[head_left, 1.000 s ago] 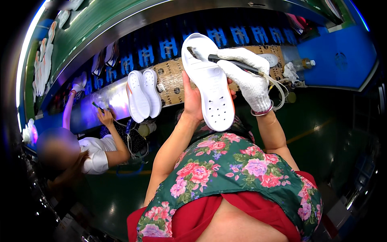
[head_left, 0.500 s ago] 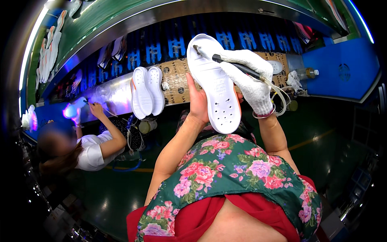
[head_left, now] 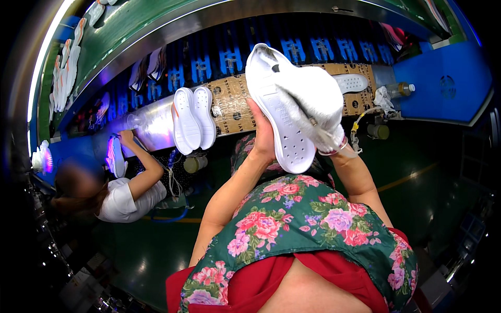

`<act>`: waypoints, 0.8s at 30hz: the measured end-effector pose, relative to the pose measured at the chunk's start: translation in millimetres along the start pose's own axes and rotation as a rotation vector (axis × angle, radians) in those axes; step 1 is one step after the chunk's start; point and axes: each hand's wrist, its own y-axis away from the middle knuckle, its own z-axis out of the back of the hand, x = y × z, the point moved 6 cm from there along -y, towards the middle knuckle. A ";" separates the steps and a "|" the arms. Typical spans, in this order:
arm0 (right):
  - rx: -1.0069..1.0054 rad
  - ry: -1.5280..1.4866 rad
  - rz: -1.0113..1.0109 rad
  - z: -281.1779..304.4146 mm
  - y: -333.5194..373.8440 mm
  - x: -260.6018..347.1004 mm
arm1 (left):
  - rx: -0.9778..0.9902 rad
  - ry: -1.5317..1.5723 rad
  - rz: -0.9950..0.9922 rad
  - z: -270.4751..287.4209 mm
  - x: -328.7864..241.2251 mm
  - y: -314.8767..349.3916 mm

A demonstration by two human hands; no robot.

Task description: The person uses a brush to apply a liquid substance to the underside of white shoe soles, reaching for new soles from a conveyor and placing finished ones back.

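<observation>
A white shoe sole (head_left: 286, 133) with small holes at its near end is held up in front of me, slightly tilted. My bare left hand (head_left: 262, 133) grips it along its left edge, fingers wrapped underneath and partly hidden. Over its right side is my right hand (head_left: 313, 101), in a white knit glove and closed around a brush with a dark handle (head_left: 276, 68). The brush's tip reaches inside the sole's far end. Most of the handle is hidden by the glove, and a clear tube (head_left: 326, 140) hangs below that hand.
Two white soles (head_left: 186, 122) lie left on the bench, beside brown cardboard (head_left: 229, 101); another sole (head_left: 351, 83) lies right. Nearby are a bottle (head_left: 402, 89), a crumpled cloth (head_left: 383, 98) and jars (head_left: 378, 131). At left a co-worker (head_left: 133, 190) holds a sole (head_left: 116, 156). Blue racks (head_left: 229, 61) stand behind.
My right hand has turned over, with the glove's back now covering more of the sole, and the brush has moved to the far rim. The held sole has tilted. The co-worker now holds a sole upright.
</observation>
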 end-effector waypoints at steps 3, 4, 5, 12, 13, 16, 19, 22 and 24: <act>0.082 0.134 0.112 -10.2 12.3 2.5 | 0.029 -0.018 0.023 3.2 2.9 4.5; 0.100 0.103 0.105 -11.0 13.6 5.6 | 0.031 0.007 0.033 7.5 5.6 6.2; 0.114 0.073 0.098 -10.2 10.2 13.1 | 0.034 0.028 0.045 11.6 7.3 7.8; 0.102 0.027 0.023 -8.2 12.5 12.7 | 0.081 0.014 -0.012 16.1 6.1 16.0; 0.160 0.073 0.067 -16.0 22.8 11.5 | 0.113 0.045 -0.009 14.0 4.7 16.9; 0.132 -0.023 0.155 -15.8 11.3 22.9 | 0.118 0.045 -0.067 24.7 -0.9 13.9; 0.080 -0.162 0.020 -11.3 -2.2 18.7 | 0.542 0.419 -0.116 19.5 -7.2 19.7; 0.120 -0.003 0.110 -17.0 -0.3 18.8 | 0.494 0.378 -0.105 18.7 -13.6 18.8; 0.226 0.072 0.266 -28.9 9.2 21.6 | 0.029 -0.079 -0.072 43.9 -15.8 14.0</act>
